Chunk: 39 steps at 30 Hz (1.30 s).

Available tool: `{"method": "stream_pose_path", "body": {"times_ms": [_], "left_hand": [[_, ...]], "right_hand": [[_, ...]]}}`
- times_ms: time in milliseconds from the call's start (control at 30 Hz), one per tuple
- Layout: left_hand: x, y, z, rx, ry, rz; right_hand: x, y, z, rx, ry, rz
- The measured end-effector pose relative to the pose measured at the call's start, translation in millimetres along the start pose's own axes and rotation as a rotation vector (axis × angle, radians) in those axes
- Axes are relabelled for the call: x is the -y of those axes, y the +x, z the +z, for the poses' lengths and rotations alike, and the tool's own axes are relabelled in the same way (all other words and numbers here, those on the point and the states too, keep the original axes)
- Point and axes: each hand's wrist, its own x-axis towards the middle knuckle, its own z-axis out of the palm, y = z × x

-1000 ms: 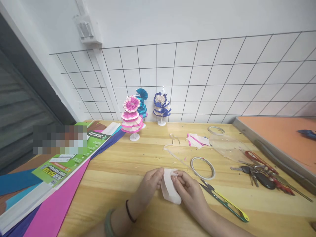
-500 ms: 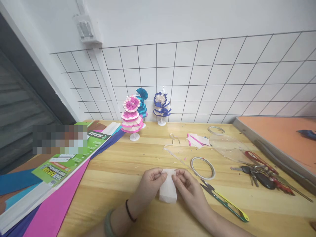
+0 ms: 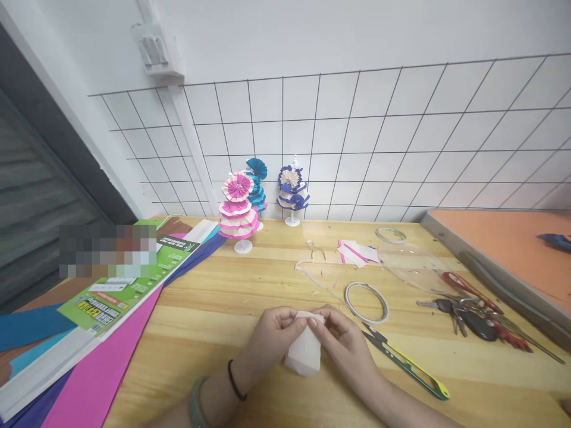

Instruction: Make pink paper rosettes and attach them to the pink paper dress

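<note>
Between my hands is a small white strip of paper (image 3: 304, 352), its lower part hanging toward me. My left hand (image 3: 277, 334) pinches its upper left edge with the thumb on top. The upper right edge is gripped by my right hand (image 3: 338, 337), and the two thumb tips nearly meet over the paper. The fingers behind the sheet are partly hidden. Just right of my right hand lie scissors (image 3: 405, 362) with yellow and green handles. A roll of tape (image 3: 366, 302) rests beyond them.
Small paper-frilled dress figures, one pink (image 3: 239, 208) and one blue and white (image 3: 292, 196), stand at the back. Coloured paper sheets (image 3: 120, 351) and a green packet (image 3: 151, 279) lie left. Keys (image 3: 468, 321), white paper scraps (image 3: 357, 253) and an orange-topped board (image 3: 504, 255) are right.
Both thumbs have drawn together over the top of the white paper. The paper has shifted slightly toward me, and its lower end looks wider and bulged.
</note>
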Motion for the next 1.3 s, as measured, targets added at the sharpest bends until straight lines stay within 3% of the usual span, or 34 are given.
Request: {"method": "stream_pose_path", "body": {"times_ms": [267,700,933,1067,1300], "left_hand": [[0.6,2.7,0.1,-0.01,-0.029,-0.008],[6.3,2.0,-0.4,0.02,0.04,-0.018],[-11.4,1.4,-4.5,-0.025,-0.159,0.064],[-13.6,0.8,-7.1,0.084,-0.091,0.09],[-2.7,-2.8,-5.6,0.345,0.038,0.027]], "right_hand": [[2.6,0.4,-1.0,-0.029,-0.017,-0.026],[6.2,1.2,-1.2,0.025,0.06,0.016],[3.9,15.5,-12.7,-0.008,0.42,0.213],[8.7,20.8,-15.7,-0.014,0.587,0.269],[8.9,22.3,-19.3,-0.028,0.576,0.271]]}}
